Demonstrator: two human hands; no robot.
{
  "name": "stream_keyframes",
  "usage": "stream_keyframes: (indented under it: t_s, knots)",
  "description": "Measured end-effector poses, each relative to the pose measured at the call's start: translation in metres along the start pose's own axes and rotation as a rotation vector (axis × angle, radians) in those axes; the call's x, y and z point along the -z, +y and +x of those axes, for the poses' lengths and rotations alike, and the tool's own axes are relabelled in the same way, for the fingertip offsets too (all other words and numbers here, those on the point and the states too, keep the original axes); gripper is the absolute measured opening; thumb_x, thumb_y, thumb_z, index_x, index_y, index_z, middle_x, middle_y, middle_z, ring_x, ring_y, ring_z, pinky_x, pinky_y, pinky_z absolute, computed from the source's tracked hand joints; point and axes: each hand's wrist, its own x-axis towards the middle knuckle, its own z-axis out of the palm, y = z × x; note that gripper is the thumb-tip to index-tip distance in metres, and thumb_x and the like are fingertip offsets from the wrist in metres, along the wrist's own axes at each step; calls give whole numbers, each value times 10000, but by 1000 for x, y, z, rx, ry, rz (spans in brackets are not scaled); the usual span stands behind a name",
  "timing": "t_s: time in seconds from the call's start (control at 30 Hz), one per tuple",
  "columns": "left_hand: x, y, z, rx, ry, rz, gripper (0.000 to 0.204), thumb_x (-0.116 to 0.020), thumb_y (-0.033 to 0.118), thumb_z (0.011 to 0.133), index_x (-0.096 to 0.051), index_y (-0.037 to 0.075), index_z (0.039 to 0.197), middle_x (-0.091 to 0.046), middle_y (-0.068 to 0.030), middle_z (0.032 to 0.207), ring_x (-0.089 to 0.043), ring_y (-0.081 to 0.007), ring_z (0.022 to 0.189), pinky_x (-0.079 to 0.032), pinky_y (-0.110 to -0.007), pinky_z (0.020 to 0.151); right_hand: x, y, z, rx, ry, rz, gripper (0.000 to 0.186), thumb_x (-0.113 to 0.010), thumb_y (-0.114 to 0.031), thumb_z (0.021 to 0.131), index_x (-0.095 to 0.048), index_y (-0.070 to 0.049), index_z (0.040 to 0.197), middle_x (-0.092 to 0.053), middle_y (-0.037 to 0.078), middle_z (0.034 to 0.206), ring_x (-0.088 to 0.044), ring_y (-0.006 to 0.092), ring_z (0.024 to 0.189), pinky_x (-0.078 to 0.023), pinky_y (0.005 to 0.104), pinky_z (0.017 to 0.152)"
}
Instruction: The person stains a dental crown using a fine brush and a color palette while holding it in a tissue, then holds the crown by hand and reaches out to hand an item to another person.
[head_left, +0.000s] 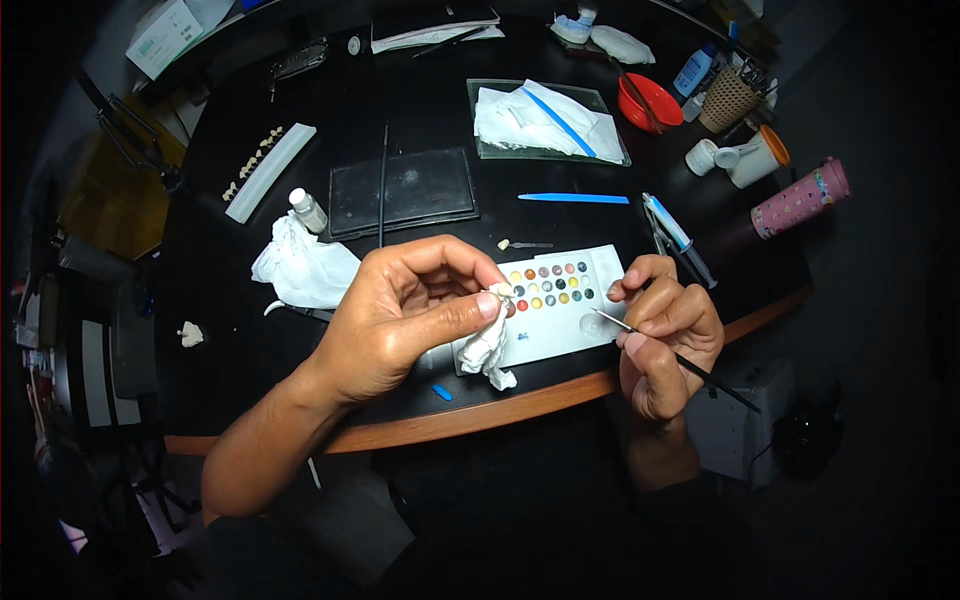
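Observation:
My left hand (405, 300) pinches a crumpled white tissue (487, 352) between thumb and forefinger. At its fingertips shows a small cream-coloured piece (502, 290), tooth-like but partly hidden by the thumb. My right hand (667, 335) is closed around a thin dark-handled paintbrush (700, 370), its fine tip pointing left toward the palette. Beneath both hands lies a white paint palette (550, 345) with rows of small coloured paint pots (552, 287). A blue smear marks its lower part, and a round clear well sits near the brush tip. Neither the brush nor the cream piece touches the other.
Behind the palette lie a tooth on a pin (505, 244), a blue strip (573, 198) and a black slab (405, 190). A small bottle (308, 212) and crumpled tissue (300, 262) stand left. Rightward are a syringe (680, 240), pink tumbler (800, 198) and red bowl (650, 104).

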Motion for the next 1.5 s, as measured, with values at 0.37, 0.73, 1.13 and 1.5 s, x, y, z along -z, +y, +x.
stream_keyframes:
  t_s: [0.37, 0.73, 1.13, 1.5]
  knots:
    - [0, -4, 0, -115, -106, 12, 122, -687, 42, 918, -661, -5, 1027, -662, -57, 943, -616, -77, 815, -506, -231, 727, -45, 8, 22, -82, -176, 598, 112, -572, 69, 787, -547, -13, 858, -570, 122, 727, -564, 298, 1080, -553, 562, 946]
    - [1, -3, 0, -66, -98, 14, 116, -697, 35, 907, -659, -8, 1007, -673, -71, 936, -613, -87, 829, -499, -238, 739, -46, 14, 21, -69, -194, 556, 111, -584, 75, 767, -543, -12, 823, -581, 128, 717, -563, 297, 1056, -568, 548, 931]
    - [1, -4, 0, -97, -99, 4, 115, -701, 44, 910, -672, -20, 1001, -692, -94, 1029, -597, -68, 780, -497, -225, 706, -46, 14, 20, -86, -174, 556, 102, -587, 74, 763, -545, -8, 806, -581, 122, 715, -567, 296, 1051, -577, 534, 923]
    - [2, -5, 0, -89, -96, 16, 119, -708, 52, 905, -672, -16, 996, -696, -90, 1012, -605, -71, 793, -502, -229, 728, -46, 14, 20, -77, -169, 581, 106, -578, 82, 767, -544, -4, 819, -584, 135, 722, -563, 299, 1062, -574, 539, 929]
